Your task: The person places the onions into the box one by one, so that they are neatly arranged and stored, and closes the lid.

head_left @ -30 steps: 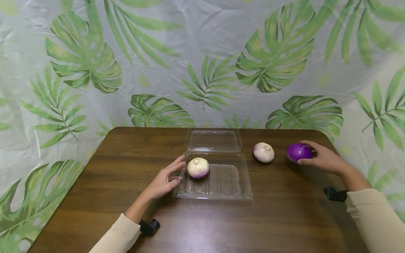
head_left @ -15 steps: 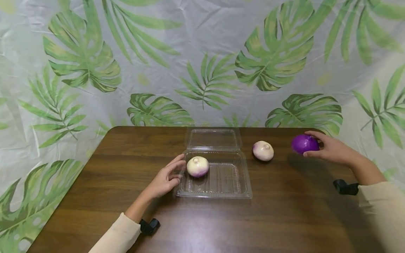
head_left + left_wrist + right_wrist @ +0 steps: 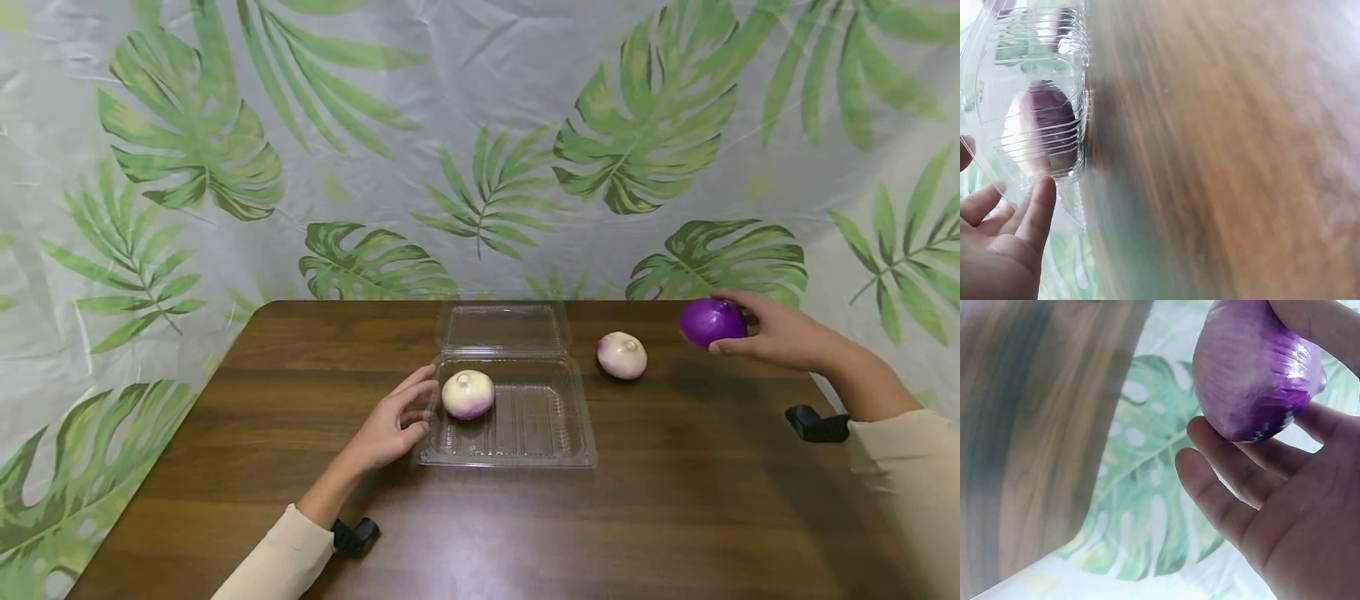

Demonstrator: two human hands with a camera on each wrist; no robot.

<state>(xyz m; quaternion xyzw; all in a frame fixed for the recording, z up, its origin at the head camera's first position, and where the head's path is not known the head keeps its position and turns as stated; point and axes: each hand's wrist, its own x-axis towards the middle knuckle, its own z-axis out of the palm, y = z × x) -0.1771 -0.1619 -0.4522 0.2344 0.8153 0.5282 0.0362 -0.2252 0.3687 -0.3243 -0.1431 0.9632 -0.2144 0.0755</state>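
Observation:
In the head view my right hand (image 3: 780, 333) holds a glossy purple onion (image 3: 708, 323) above the table's far right corner. The right wrist view shows thumb and fingers around this onion (image 3: 1254, 369), with a pale streaky side. My left hand (image 3: 392, 421) rests at the left side of a clear plastic clamshell box (image 3: 536, 458), fingers loosely extended along its rim. The left wrist view has a fingertip (image 3: 1041, 194) right at the box's ribbed wall. Inside the box, on its left, sits a white-and-purple onion (image 3: 468, 393). The box's lid (image 3: 506, 329) lies folded back.
A second white-and-purple onion (image 3: 622, 356) sits on the brown wooden table (image 3: 525, 533), right of the box. Behind the table hangs a pale cloth (image 3: 480, 83) with green leaves. Dark wrist-worn devices (image 3: 356, 537) sit on both wrists.
The right hand has lifted the purple onion off the table, up and away, then carried it slightly left. The left hand, the box and the other onions have stayed in place.

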